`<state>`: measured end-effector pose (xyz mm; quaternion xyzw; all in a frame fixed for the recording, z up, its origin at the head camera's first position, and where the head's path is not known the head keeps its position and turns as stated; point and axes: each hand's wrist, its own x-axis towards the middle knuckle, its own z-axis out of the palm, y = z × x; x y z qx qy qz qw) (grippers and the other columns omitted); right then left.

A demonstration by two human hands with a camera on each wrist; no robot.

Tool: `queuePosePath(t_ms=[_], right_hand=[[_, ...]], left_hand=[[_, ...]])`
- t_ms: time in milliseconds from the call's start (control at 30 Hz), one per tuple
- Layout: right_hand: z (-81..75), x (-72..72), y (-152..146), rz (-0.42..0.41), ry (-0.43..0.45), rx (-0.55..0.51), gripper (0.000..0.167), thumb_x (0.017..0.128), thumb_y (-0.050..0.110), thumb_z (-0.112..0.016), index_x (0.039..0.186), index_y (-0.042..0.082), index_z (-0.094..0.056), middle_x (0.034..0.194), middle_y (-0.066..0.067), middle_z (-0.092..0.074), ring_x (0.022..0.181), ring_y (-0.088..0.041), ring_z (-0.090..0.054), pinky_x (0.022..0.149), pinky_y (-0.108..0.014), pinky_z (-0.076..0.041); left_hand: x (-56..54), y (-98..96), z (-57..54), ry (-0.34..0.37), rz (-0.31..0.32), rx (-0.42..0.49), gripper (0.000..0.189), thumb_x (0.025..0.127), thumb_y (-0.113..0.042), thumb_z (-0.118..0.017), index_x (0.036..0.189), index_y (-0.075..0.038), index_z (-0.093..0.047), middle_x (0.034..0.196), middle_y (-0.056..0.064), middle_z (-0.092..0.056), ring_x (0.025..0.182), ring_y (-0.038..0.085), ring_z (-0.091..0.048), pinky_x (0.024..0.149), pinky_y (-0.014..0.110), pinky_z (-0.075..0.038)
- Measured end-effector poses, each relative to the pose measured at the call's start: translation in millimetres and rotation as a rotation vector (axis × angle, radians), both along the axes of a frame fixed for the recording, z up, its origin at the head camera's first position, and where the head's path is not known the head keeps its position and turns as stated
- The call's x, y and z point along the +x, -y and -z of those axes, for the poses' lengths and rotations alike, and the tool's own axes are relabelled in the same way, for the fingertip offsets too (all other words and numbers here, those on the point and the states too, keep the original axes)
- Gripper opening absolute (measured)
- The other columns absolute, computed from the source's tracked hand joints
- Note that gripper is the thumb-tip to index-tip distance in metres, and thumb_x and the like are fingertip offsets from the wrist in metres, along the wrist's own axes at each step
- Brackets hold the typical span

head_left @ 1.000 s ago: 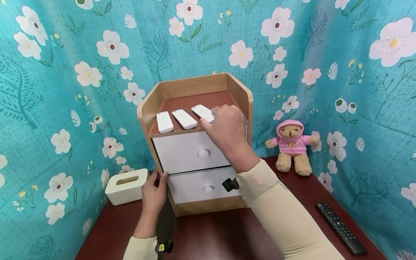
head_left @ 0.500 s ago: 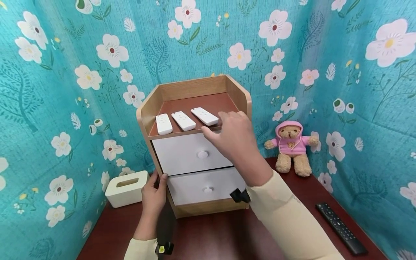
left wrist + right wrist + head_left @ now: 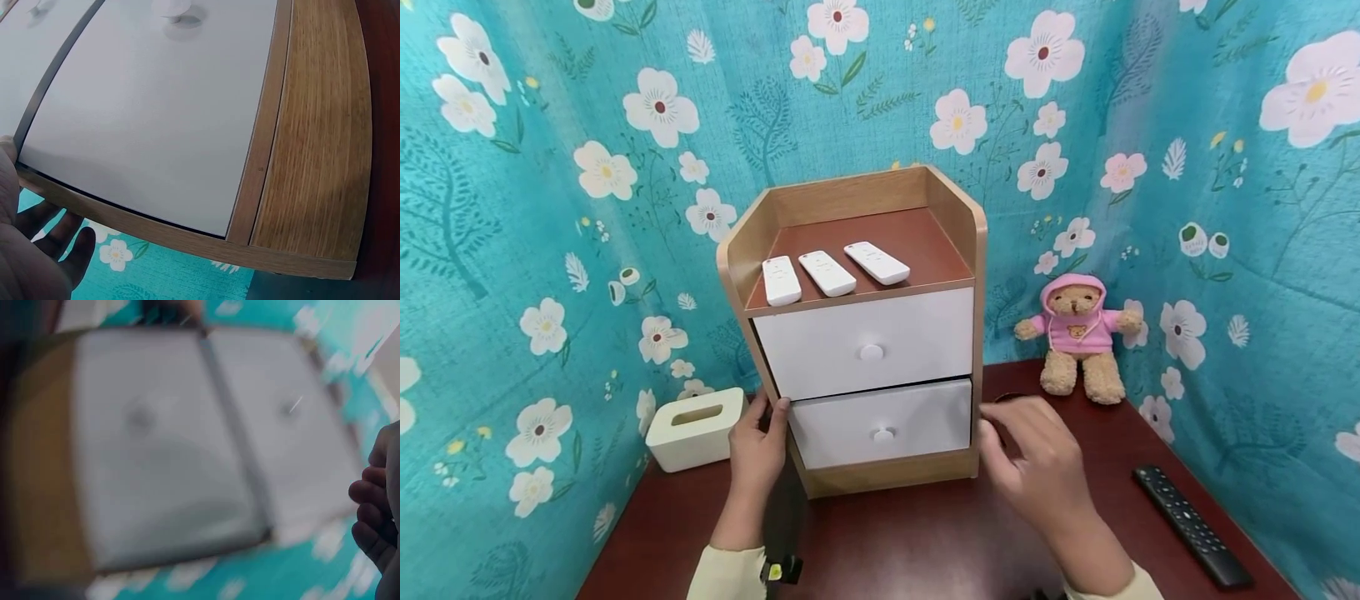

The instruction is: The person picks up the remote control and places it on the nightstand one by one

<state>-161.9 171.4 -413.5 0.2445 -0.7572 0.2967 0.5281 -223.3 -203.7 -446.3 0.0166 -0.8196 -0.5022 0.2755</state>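
Gripped by my left hand (image 3: 757, 454): left edge of the two-drawer cabinet (image 3: 842, 337) | my right hand (image 3: 1037, 454) was empty, loosely curled, just right | cabinet stood upright between, left hand nearer

The left grip (image 3: 34, 253) holds a wood-framed cabinet (image 3: 315, 137) by its side edge, thumb on the front; a round white knob (image 3: 172, 6) stands out from the pale drawer front (image 3: 144, 112). Flowered teal cloth (image 3: 162, 262) shows below; dark red desk (image 3: 385, 94) runs along the right.

Cabinet (image 3: 859, 333), box (image 3: 696, 435), bear (image 3: 1077, 337), remote (image 3: 1192, 527) on table (image 3: 917, 533)
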Motion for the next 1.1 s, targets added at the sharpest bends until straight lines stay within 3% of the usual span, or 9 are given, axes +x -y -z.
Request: queuePosePath(t_ms=[167, 300, 467, 600, 700, 800, 967, 1100], right_hand=[[64.4, -0.3, -62.8, 0.211, 0.194, 0.005, 0.019, 0.088, 0.012, -0.077, 0.105, 0.004, -0.082, 0.095, -0.011, -0.082, 0.089, -0.03, -0.069, 0.083, -0.041, -0.048], [89.5, 3.7, -111.9, 0.359, 0.386, 0.017, 0.028, 0.086, 0.013, -0.082, 0.111, 0.0, -0.079, 0.104, -0.022, -0.08, 0.1, -0.041, -0.069, 0.087, -0.055, -0.05], [100.7, 12.9, -167.2, 0.518, 0.748, 0.034, 0.051, 0.094, 0.028, -0.084, 0.126, -0.009, -0.07, 0.123, -0.038, -0.069, 0.114, -0.055, -0.06, 0.096, -0.072, -0.047], [105.2, 21.9, -203.6, 0.615, 1.011, 0.06, 0.063, 0.099, 0.037, -0.08, 0.131, -0.014, -0.062, 0.124, -0.043, -0.062, 0.109, -0.058, -0.057, 0.095, -0.074, -0.045], [111.8, 29.8, -222.9, 0.648, 1.093, 0.073, 0.062, 0.098, 0.039, -0.08, 0.129, -0.012, -0.064, 0.116, -0.04, -0.066, 0.098, -0.054, -0.063, 0.089, -0.07, -0.048], [119.6, 36.3, -236.0, 0.687, 1.114, 0.082, 0.059, 0.095, 0.041, -0.082, 0.121, -0.01, -0.068, 0.102, -0.036, -0.07, 0.084, -0.047, -0.066, 0.081, -0.065, -0.05], [130.7, 42.8, -248.1, 0.775, 1.2, 0.123, 0.07, 0.092, 0.048, -0.083, 0.113, -0.015, -0.062, 0.092, -0.036, -0.066, 0.08, -0.043, -0.065, 0.08, -0.061, -0.053], [135.2, 42.9, -251.7, 0.804, 1.324, 0.163, 0.086, 0.092, 0.054, -0.08, 0.123, -0.022, -0.054, 0.095, -0.038, -0.066, 0.084, -0.043, -0.068, 0.084, -0.059, -0.056]], left_hand=[[-1.2, -1.6, -3.2, -0.028, 0.0, -0.005, 0.048, 0.112, -0.033, -0.066, 0.156, -0.013, -0.062, 0.145, 0.02, -0.07, 0.127, 0.036, -0.068, 0.104, 0.06, -0.056], [-4.3, -2.3, -7.4, -0.038, 0.005, -0.002, 0.048, 0.111, -0.034, -0.067, 0.155, -0.014, -0.063, 0.142, 0.019, -0.073, 0.123, 0.034, -0.07, 0.102, 0.059, -0.057], [-8.5, -4.0, -9.6, -0.036, 0.02, 0.009, 0.05, 0.11, -0.037, -0.068, 0.155, -0.017, -0.063, 0.141, 0.018, -0.073, 0.121, 0.033, -0.07, 0.102, 0.059, -0.058], [-9.5, -5.7, -8.7, -0.049, 0.025, -0.008, 0.05, 0.111, -0.036, -0.067, 0.156, -0.017, -0.063, 0.141, 0.018, -0.073, 0.121, 0.034, -0.071, 0.101, 0.06, -0.058], [-8.5, -5.9, -6.9, -0.052, 0.016, -0.014, 0.049, 0.111, -0.035, -0.067, 0.155, -0.016, -0.063, 0.138, 0.019, -0.074, 0.119, 0.033, -0.071, 0.099, 0.06, -0.059], [-7.1, -5.2, -5.6, -0.049, 0.007, -0.011, 0.048, 0.11, -0.034, -0.068, 0.154, -0.014, -0.064, 0.136, 0.019, -0.075, 0.117, 0.032, -0.071, 0.099, 0.059, -0.059], [-6.8, -3.2, -6.4, -0.049, 0.007, -0.008, 0.049, 0.11, -0.037, -0.068, 0.153, -0.014, -0.065, 0.134, 0.019, -0.076, 0.113, 0.03, -0.07, 0.097, 0.056, -0.06], [-8.1, -1.3, -6.1, -0.061, -0.007, -0.023, 0.047, 0.11, -0.035, -0.068, 0.153, -0.014, -0.066, 0.126, 0.018, -0.078, 0.106, 0.027, -0.069, 0.09, 0.042, -0.061]])
